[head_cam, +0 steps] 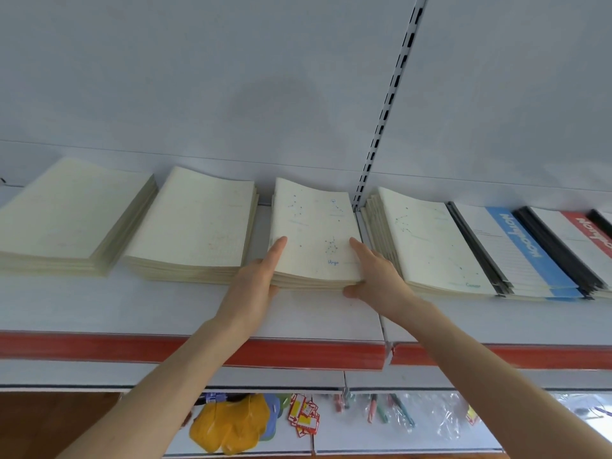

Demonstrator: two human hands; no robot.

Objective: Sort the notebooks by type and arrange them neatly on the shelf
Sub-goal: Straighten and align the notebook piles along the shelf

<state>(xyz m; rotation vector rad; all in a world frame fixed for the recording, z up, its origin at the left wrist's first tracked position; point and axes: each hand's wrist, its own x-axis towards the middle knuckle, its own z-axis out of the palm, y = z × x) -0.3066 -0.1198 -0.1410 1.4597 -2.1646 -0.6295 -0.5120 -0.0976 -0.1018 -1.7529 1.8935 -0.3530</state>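
Your forearms reach up from 6 o'clock to the constellation stack [314,233], which sits mid-shelf at 12 o'clock. Your left hand [256,283] lays straight fingers flat along its left edge. Your right hand [377,276] pinches the front right corner, finger on the cover and thumb at the front edge, likely to square the pile. A plain cream stack [195,220] sits just beside it at 9 o'clock, and a second constellation pile [430,240] crowds 3 o'clock. Bare shelf [165,306] lies toward you, as far as the red strip [132,347].
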